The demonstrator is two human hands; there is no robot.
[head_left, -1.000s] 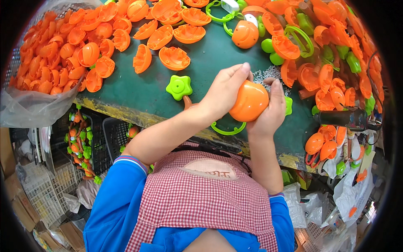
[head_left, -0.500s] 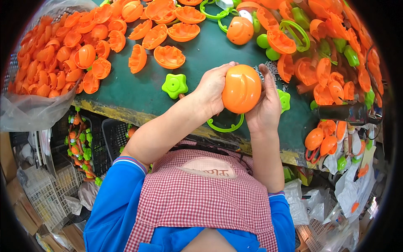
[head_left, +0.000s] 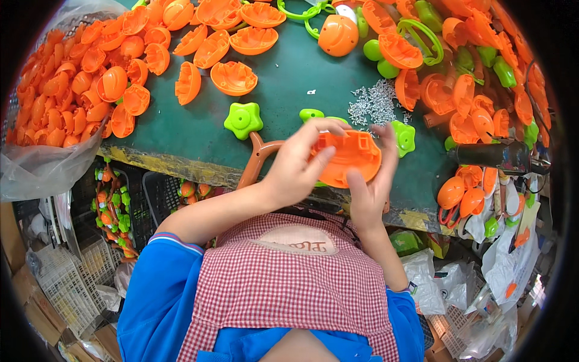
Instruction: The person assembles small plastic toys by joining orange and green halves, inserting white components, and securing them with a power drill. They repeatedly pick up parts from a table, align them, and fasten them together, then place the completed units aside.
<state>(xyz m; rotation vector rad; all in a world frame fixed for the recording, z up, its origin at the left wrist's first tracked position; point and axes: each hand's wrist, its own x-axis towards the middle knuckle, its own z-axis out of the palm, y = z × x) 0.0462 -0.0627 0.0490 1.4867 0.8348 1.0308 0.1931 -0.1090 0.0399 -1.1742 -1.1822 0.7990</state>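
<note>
An orange plastic half shell (head_left: 350, 158) is turned hollow side up over the near edge of the bench. My left hand (head_left: 297, 161) is closed about its left end, thumb over the opening and fingers along the far rim. My right hand (head_left: 373, 186) grips the other end, its thumb on the near rim. Just left of my left hand lies a brown forked stem (head_left: 258, 158), a green star-shaped knob (head_left: 243, 120) at its tip. Green pieces (head_left: 311, 114) show beyond the shell. Another green star knob (head_left: 403, 138) sits beside my right fingers.
Small silver screws (head_left: 375, 104) are heaped beyond my right hand. Orange half shells crowd a plastic-lined basket (head_left: 51, 154) on the left; more shells and green parts pile up at right. A black tool (head_left: 491, 157) juts in at right. Baskets (head_left: 60, 283) stand below the bench.
The orange shell has turned from its smooth rounded side to its hollow inside and come down slightly nearer me. My hands have shifted with it, uncovering the screws and the brown stem.
</note>
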